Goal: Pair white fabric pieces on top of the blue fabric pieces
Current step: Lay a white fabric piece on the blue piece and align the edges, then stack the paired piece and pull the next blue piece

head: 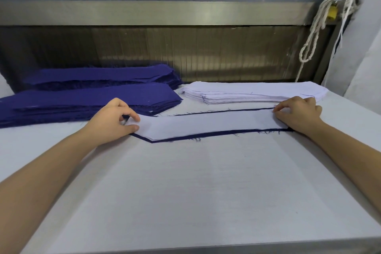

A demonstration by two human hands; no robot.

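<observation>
Hands (111, 118) (296, 115) pinch white piece (206, 123) ends (blue piece (206, 135) beneath).

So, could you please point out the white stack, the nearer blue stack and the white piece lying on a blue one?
white stack (253, 88), head view, middle of top sheet.
nearer blue stack (92, 97), head view, middle of top sheet.
white piece (210, 123), head view, its bare middle.

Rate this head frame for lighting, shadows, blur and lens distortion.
Head view: light is soft and even, with only faint shadows under the left hand and right hand on the white piece; wide-angle stretch enlarges the forearms and tilts the table near edge; the rope at the right looks soft; no harsh glare.
</observation>
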